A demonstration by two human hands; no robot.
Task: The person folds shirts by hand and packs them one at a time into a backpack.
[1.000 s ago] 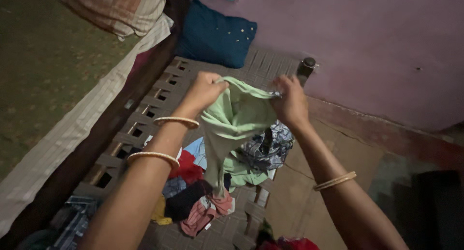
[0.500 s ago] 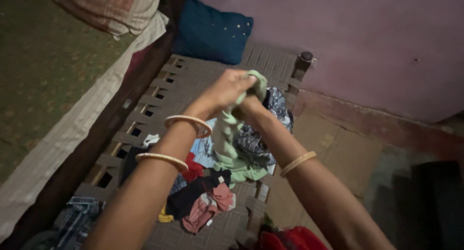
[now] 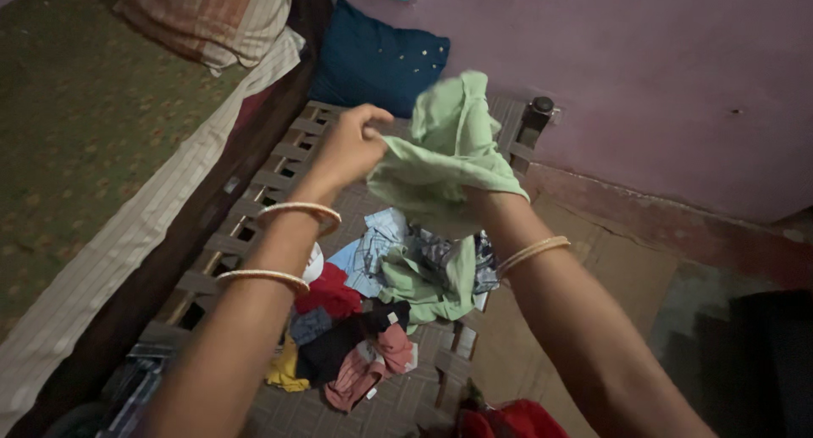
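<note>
Both my hands hold a light green garment (image 3: pixel 449 154) up over a woven cot (image 3: pixel 279 163). My left hand (image 3: pixel 349 147) pinches its left edge, wrist wearing bangles. My right hand is inside the garment, hidden by the cloth; only the wrist with a bangle (image 3: pixel 532 252) shows. Below lies a pile of small clothes (image 3: pixel 373 311): green, checked, red, black, pink and yellow pieces.
A dark blue cushion (image 3: pixel 377 61) leans at the head of the cot against a purple wall (image 3: pixel 660 82). A bed with a green patterned cover (image 3: pixel 85 125) and a striped pillow (image 3: pixel 212 19) runs along the left. Red cloth (image 3: pixel 508 421) lies on the floor.
The garment, first stretched between both hands, was bunched together. Now my right hand is pushed inside it and it is lifted higher, draped over that hand.
</note>
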